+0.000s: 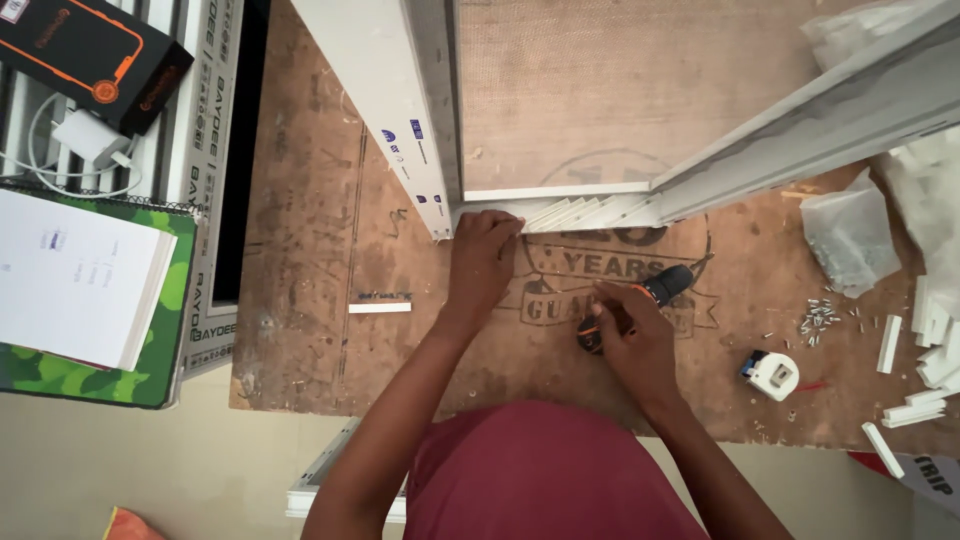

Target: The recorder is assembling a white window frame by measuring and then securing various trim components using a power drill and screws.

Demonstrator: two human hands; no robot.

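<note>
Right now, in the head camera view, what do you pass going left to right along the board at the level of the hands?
Green notebook → small white strip → left hand on the white frame corner → right hand holding the black and orange drill → tape measure → loose screws → white offcuts.

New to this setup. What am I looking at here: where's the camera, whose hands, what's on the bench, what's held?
One picture, from a camera worn on a person's head, looking straight down. No machine: two bare hands. The left hand presses on the corner of a white window frame lying on a brown board worktop. The right hand grips a black and orange cordless driver. Around them: loose screws, a bag of screws, a small tape measure, white plastic offcuts, and a notebook on the left.
</note>
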